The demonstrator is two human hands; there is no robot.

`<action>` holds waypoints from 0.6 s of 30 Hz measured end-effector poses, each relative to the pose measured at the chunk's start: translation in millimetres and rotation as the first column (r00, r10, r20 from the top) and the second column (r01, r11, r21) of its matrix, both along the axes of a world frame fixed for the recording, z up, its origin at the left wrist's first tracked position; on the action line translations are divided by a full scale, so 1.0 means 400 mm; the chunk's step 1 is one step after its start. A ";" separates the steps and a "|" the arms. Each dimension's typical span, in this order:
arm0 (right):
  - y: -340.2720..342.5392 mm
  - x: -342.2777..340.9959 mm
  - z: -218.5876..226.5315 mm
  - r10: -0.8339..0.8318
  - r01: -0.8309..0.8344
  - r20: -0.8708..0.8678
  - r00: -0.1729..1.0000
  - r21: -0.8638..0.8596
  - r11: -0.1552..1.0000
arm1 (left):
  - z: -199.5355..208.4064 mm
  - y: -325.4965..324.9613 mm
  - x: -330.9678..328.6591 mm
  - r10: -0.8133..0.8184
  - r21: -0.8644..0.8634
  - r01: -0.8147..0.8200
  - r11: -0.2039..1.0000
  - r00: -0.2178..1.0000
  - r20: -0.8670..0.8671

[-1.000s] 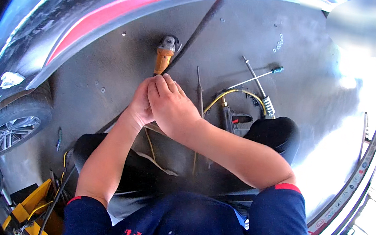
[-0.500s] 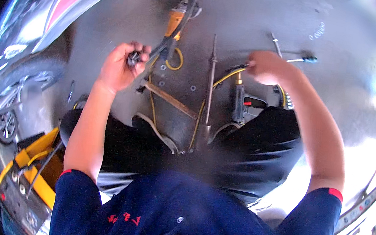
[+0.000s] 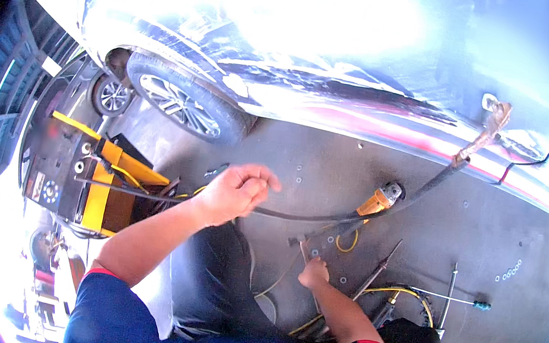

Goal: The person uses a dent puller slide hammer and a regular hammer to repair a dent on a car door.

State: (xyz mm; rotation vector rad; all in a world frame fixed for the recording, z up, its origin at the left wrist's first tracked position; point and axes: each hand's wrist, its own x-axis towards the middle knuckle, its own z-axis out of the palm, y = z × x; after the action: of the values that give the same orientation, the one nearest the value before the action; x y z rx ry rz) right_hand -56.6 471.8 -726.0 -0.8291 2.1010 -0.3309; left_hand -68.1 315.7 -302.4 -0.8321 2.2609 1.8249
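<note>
My left hand (image 3: 235, 193) is raised over my knee with its fingers curled around a black cable (image 3: 310, 216). The cable runs from the yellow machine (image 3: 101, 185) on the left, through the hand, and up to a copper-coloured clamp tip (image 3: 496, 119) against the car body (image 3: 366, 107). Lower down, my right hand (image 3: 313, 272) reaches to the floor and closes on the wooden handle of a hammer (image 3: 298, 242). An orange angle grinder (image 3: 379, 200) lies just beyond the hammer.
A car wheel (image 3: 183, 100) stands close at the upper left. On the grey floor at the right lie a long metal rod (image 3: 380, 265), a yellow hose loop (image 3: 411, 295), a T-handle wrench (image 3: 459, 300) and several small washers (image 3: 507, 271).
The view swung left and up toward the car. My left hand went from a small dark part to the black cable. The right hand dropped from the yellow hose to the hammer.
</note>
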 end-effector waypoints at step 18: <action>-0.178 0.125 0.070 -0.820 0.959 0.520 0.239 0.007 0.284 | 0.359 0.061 -0.603 -0.964 -0.671 -0.714 -0.200 0.021 0.266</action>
State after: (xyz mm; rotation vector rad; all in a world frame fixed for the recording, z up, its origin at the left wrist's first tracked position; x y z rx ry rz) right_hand -6.6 400.5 -697.9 0.4890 1.8524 -1.3993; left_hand -309.5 340.1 -158.9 -1.3417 -1.7093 0.6578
